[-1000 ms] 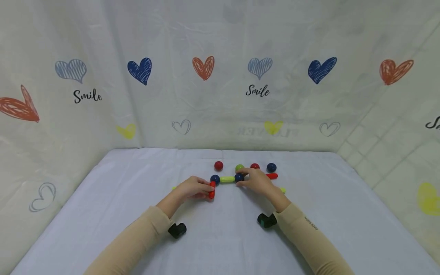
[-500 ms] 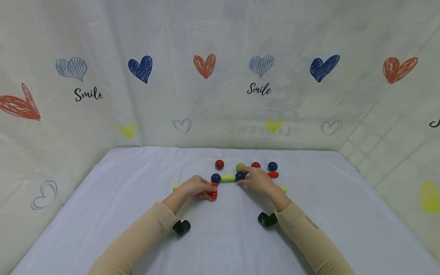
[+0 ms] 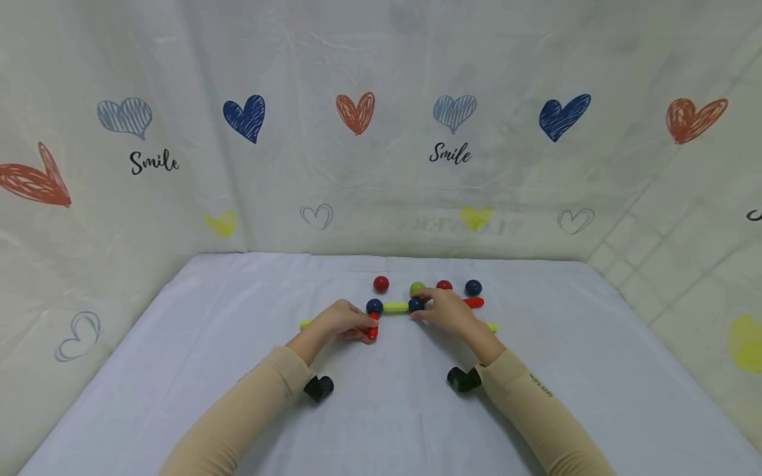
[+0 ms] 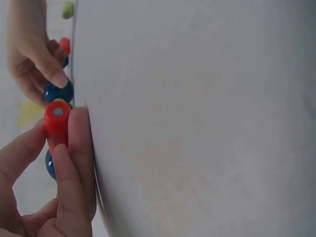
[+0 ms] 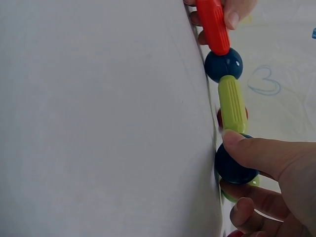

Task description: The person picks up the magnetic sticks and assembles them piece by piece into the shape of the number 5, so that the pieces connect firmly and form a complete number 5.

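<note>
My left hand pinches a red ribbed rod between thumb and fingers. One end of that rod meets the left dark blue ball, and its free end, with a round metal spot, shows in the left wrist view. A yellow-green ribbed rod joins this ball to a second dark blue ball. My right hand grips the second ball, thumb on one side and fingers on the other. The joined pieces lie low over the white tabletop.
Behind the hands stand a red ball, a green ball, another red ball and a blue ball. A loose red rod lies right of my right hand. Yellow-green rods peek out beside both wrists.
My left hand has shifted slightly right with the red rod, which now sits more squarely in front of the left blue ball. The right hand keeps its hold.
</note>
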Tool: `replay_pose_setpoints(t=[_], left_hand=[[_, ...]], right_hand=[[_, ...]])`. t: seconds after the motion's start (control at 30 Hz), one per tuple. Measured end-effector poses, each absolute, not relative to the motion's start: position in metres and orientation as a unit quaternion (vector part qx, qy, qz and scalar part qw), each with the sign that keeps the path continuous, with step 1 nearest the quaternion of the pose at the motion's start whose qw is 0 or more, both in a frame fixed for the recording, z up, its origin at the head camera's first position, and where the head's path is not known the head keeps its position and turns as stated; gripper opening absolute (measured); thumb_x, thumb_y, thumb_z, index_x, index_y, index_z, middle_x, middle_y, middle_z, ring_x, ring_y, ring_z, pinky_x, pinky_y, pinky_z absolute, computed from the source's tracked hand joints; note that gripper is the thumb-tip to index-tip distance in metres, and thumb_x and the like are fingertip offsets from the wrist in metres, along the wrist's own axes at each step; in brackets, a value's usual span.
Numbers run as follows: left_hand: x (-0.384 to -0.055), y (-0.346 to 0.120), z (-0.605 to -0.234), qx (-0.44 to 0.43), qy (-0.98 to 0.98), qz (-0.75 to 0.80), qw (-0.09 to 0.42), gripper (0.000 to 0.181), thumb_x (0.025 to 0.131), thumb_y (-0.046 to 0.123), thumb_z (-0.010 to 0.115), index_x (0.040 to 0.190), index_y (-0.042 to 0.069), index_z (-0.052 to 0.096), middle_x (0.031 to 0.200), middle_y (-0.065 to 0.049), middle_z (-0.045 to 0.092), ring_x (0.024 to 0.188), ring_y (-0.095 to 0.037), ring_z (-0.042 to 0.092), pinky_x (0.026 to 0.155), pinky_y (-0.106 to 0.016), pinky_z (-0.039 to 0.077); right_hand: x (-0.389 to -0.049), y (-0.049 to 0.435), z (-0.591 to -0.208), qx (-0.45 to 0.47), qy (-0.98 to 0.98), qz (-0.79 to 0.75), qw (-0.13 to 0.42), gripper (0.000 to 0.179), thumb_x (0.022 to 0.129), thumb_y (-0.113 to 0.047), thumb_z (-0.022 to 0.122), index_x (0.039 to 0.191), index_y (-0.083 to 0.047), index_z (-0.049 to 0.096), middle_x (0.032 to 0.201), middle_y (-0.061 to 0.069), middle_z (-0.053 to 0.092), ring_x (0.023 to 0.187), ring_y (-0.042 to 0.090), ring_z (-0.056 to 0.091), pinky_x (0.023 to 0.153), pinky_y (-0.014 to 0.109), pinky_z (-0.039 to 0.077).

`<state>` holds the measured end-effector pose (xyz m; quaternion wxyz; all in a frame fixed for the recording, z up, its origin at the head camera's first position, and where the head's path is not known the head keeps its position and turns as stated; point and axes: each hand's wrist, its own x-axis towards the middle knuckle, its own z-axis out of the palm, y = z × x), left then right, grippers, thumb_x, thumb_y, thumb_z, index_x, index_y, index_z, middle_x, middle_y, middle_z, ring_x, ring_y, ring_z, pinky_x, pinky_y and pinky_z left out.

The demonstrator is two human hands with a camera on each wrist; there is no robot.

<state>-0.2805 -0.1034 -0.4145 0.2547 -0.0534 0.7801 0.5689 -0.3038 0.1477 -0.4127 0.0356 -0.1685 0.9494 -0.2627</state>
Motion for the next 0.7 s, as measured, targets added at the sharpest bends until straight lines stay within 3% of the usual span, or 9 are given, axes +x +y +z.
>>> replay_pose_setpoints(t=[0.1, 0.2, 0.43, 0.7], left_hand=[[-0.2809, -0.1033, -0.415, -0.055, 0.775, 0.578, 0.25, 0.027, 0.094, 0.013, 0.076, 0.111, -0.006, 0.067, 0.089, -0.012, 0.073, 0.066, -0.014, 0.071, 0.062, -0.015, 0.05], [-0.281, -0.1033, -0.4133, -0.058, 0.776, 0.579, 0.244, 0.043, 0.094, 0.012, 0.076, 0.127, -0.005, 0.056, 0.095, -0.015, 0.071, 0.066, -0.015, 0.071, 0.061, -0.015, 0.05], [-0.2834, -0.1055, -0.4097, -0.016, 0.793, 0.551, 0.261, 0.068, 0.096, 0.014, 0.073, 0.153, 0.009, 0.035, 0.094, -0.014, 0.07, 0.063, -0.017, 0.068, 0.062, -0.018, 0.051], [-0.2865, -0.1085, -0.4059, 0.017, 0.793, 0.539, 0.283, 0.068, 0.098, 0.013, 0.07, 0.157, 0.018, 0.037, 0.091, -0.012, 0.068, 0.06, -0.016, 0.064, 0.061, -0.019, 0.05]], right_hand=[[-0.3044, 0.1477, -0.4132, -0.168, 0.95, -0.261, 0.037, 0.045, 0.088, -0.024, 0.083, 0.13, -0.013, 0.07, 0.114, 0.008, 0.07, 0.103, 0.025, 0.061, 0.093, 0.049, 0.052], [-0.3052, 0.1476, -0.4138, -0.17, 0.95, -0.26, 0.036, 0.046, 0.088, -0.025, 0.084, 0.13, -0.013, 0.071, 0.114, 0.008, 0.07, 0.103, 0.025, 0.061, 0.092, 0.047, 0.053], [-0.3051, 0.1471, -0.4132, -0.172, 0.95, -0.257, 0.035, 0.048, 0.087, -0.026, 0.084, 0.132, -0.013, 0.07, 0.112, 0.008, 0.07, 0.102, 0.024, 0.06, 0.09, 0.045, 0.053], [-0.305, 0.1475, -0.4096, -0.178, 0.952, -0.246, 0.036, 0.05, 0.087, -0.028, 0.085, 0.132, -0.012, 0.07, 0.104, 0.005, 0.07, 0.093, 0.022, 0.06, 0.083, 0.04, 0.053]])
